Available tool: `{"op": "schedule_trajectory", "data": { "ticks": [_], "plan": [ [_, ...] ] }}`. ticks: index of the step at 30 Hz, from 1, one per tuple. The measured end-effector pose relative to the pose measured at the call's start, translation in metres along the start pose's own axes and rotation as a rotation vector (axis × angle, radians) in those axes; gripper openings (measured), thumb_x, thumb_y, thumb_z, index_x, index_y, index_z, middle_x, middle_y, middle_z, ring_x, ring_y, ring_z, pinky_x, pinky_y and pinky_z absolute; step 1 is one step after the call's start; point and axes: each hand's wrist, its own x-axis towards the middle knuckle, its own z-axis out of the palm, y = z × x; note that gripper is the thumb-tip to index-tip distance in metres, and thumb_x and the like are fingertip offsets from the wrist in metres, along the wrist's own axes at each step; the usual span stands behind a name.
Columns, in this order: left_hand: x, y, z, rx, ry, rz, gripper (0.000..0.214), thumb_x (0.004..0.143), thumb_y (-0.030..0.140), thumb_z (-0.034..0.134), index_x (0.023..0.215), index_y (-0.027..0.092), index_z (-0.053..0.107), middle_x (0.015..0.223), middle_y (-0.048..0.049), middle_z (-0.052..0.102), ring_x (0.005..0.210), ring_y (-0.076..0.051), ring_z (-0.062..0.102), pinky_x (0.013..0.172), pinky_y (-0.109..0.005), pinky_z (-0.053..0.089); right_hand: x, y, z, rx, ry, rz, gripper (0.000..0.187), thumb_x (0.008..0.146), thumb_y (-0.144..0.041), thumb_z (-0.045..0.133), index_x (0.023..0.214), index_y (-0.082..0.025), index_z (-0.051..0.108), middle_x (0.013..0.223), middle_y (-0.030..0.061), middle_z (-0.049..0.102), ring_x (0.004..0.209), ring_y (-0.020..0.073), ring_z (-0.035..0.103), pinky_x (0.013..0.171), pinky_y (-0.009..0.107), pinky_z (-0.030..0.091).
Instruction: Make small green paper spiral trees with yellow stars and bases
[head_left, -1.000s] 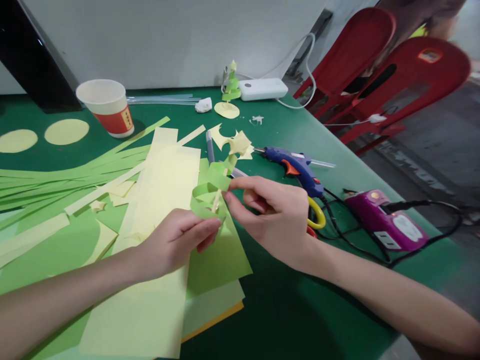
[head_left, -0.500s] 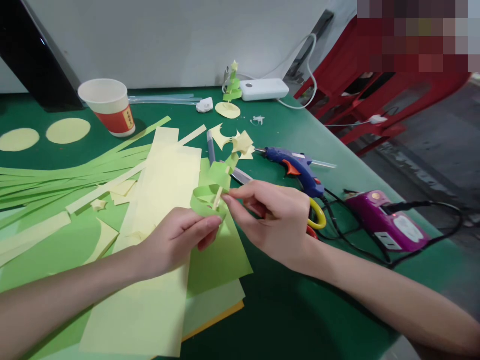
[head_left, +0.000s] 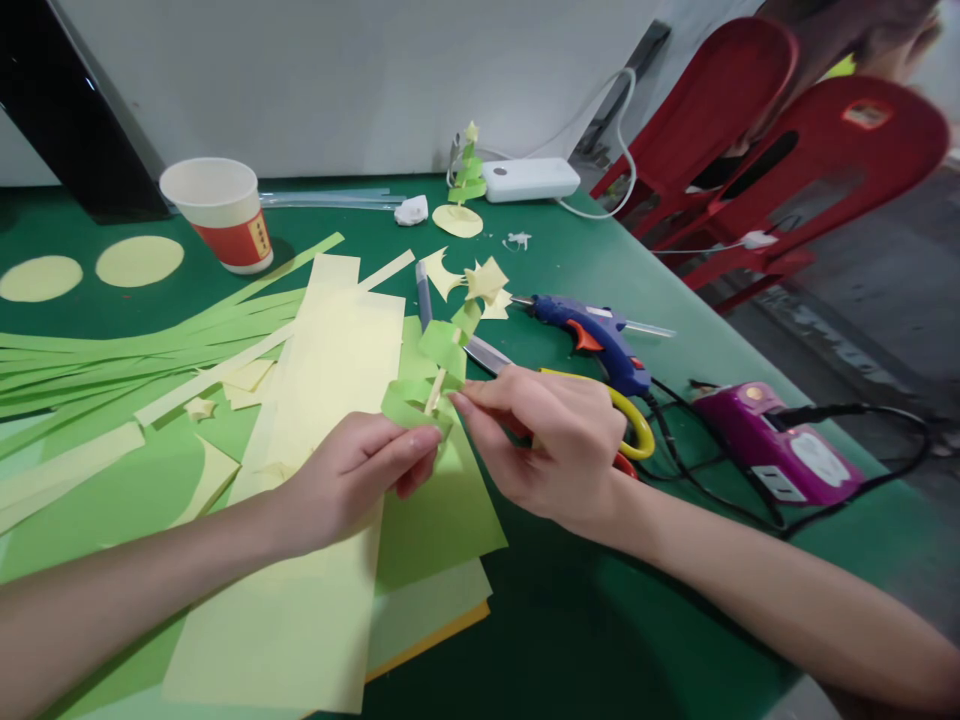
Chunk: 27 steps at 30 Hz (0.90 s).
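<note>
My left hand [head_left: 352,485] pinches the lower end of a thin wooden stick [head_left: 435,392], thumb on top. Around the stick winds a green paper strip [head_left: 439,345], coiled like a small tree and tipped with a pale yellow paper star [head_left: 486,280]. Closed at the fingertips, my right hand [head_left: 551,440] grips the right side of the coil just beside the stick. Scissors with a yellow handle [head_left: 639,425] lie partly hidden beneath that hand. A finished-looking paper tree [head_left: 468,180] stands on a round pale base at the back.
Pale yellow sheets [head_left: 330,400] and green strips [head_left: 187,345] cover the left. A blue glue gun [head_left: 592,330] and a purple power socket [head_left: 776,440] with black cable lie right. Behind are a paper cup [head_left: 225,215], a white power strip [head_left: 531,180] and red chairs [head_left: 847,150].
My right fingertips have shifted slightly right and down along the coil, and the strip's curve opens a little differently. My left hand stays nearly still.
</note>
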Motion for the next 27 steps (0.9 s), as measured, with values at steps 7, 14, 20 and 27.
{"op": "schedule_trajectory", "data": {
  "ticks": [7,14,20,27],
  "plan": [
    [0.0003,0.0013,0.0004,-0.021,0.010,-0.011,0.041,0.089,0.034,0.036,0.053,0.016,0.044,0.051,0.0034,0.041,0.050,-0.009,0.040,0.051,-0.024,0.033,-0.0003,-0.0003,0.0000,-0.026,-0.004,-0.018,0.016,0.074,-0.010,0.055,0.059,-0.015,0.054,0.043,-0.0038,0.047,0.039,0.0061,0.039,0.040,0.021,0.030],
    [-0.0001,0.0024,0.0028,-0.045,0.051,-0.027,0.041,0.088,0.036,0.037,0.053,0.016,0.044,0.051,0.0030,0.040,0.049,-0.009,0.039,0.050,-0.024,0.032,0.0009,0.0001,0.0006,-0.055,0.028,-0.026,0.014,0.073,-0.012,0.056,0.060,-0.017,0.054,0.042,-0.0054,0.046,0.038,0.0052,0.037,0.040,0.020,0.031],
    [-0.0013,-0.0009,0.0034,-0.156,0.053,-0.006,0.038,0.089,0.032,0.037,0.055,0.016,0.044,0.053,0.0037,0.038,0.051,-0.008,0.037,0.051,-0.024,0.031,0.0000,0.0013,0.0018,-0.066,0.045,-0.050,0.012,0.072,-0.011,0.058,0.062,-0.017,0.055,0.042,-0.0048,0.049,0.038,0.0058,0.040,0.040,0.020,0.032],
    [-0.0010,-0.0006,0.0032,-0.204,0.060,-0.022,0.038,0.089,0.032,0.038,0.056,0.016,0.044,0.053,0.0039,0.038,0.051,-0.008,0.037,0.051,-0.024,0.030,-0.0022,0.0038,0.0025,-0.040,0.048,-0.114,0.010,0.071,-0.010,0.060,0.067,-0.017,0.053,0.048,-0.0026,0.058,0.041,0.0081,0.050,0.042,0.021,0.035]
  ]
}}
